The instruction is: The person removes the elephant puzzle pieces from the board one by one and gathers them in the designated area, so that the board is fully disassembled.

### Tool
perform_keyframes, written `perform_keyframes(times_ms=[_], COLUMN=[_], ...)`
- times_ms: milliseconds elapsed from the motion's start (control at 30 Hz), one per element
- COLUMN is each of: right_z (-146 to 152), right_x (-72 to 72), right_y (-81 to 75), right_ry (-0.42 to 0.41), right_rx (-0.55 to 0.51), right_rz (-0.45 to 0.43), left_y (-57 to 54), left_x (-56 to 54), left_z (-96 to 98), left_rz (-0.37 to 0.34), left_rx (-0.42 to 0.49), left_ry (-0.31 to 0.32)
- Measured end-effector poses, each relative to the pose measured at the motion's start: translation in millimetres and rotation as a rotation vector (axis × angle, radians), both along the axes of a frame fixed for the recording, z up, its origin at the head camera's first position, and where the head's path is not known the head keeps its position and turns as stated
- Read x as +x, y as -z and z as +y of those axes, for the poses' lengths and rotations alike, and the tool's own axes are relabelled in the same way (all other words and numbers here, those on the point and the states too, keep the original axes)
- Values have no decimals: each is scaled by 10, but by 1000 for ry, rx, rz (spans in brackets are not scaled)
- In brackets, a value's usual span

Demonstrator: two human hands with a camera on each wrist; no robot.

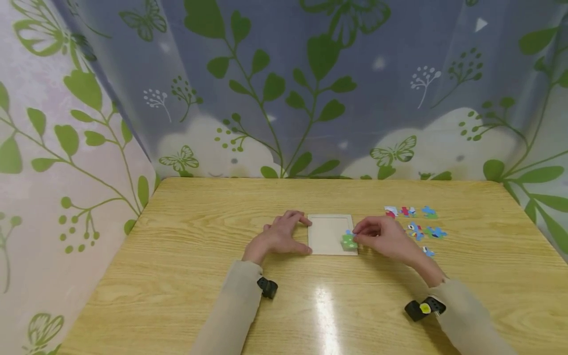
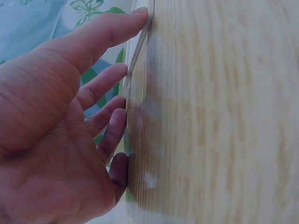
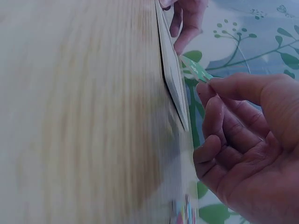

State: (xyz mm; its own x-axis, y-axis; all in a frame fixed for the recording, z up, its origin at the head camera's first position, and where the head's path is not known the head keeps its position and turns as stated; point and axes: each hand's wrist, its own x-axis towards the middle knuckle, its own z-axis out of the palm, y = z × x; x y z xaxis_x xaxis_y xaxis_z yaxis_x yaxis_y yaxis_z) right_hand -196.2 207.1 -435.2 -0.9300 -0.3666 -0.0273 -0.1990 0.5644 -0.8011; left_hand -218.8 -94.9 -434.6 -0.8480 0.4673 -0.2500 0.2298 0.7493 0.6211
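Observation:
A pale square puzzle tray (image 1: 326, 235) with a raised rim lies on the wooden table, and its recess holds nothing. My left hand (image 1: 283, 235) rests at the tray's left side, thumb at the near corner and a fingertip by the far one. In the left wrist view its thumb (image 2: 105, 32) touches the tray's edge, with the fingers spread loosely. Between thumb and index finger, my right hand (image 1: 385, 238) pinches a green jigsaw piece (image 1: 349, 241) with pale spots and a blue tab. That piece hangs tilted over the tray's right part, seen edge-on in the right wrist view.
Several loose jigsaw pieces lie right of the tray, partly behind the right hand: a red and white piece (image 1: 391, 211), a blue and green piece (image 1: 429, 212) and a blue and white piece (image 1: 428, 251) among them. A leaf-patterned curtain (image 1: 284, 98) hangs behind the table (image 1: 186, 236).

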Motion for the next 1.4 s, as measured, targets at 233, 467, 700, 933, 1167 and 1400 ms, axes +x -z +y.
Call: perform_keyframes(times_ms=[233,467,700,933,1167,1400], right_z=[231,439,623,823,986,1167], right_x=[92,163,242,310,339,380], right_y=[-20,-51,-82,-116,-72,-52], right_ry=[42,83,129,165,215,243], right_rx=[-3,5,57,76,92,87], right_rz=[-17,0,9,13,11,19], left_y=[2,3,-3,-21,0,24], left_x=[2,-9,-6,11,14,6], left_z=[0,-9,-8,-7,-15,-8], left_rz=[2,7,14,13,16,14], left_rx=[-1,-12,-8,-8,3,1], left_ry=[4,5,3,2,-3,0])
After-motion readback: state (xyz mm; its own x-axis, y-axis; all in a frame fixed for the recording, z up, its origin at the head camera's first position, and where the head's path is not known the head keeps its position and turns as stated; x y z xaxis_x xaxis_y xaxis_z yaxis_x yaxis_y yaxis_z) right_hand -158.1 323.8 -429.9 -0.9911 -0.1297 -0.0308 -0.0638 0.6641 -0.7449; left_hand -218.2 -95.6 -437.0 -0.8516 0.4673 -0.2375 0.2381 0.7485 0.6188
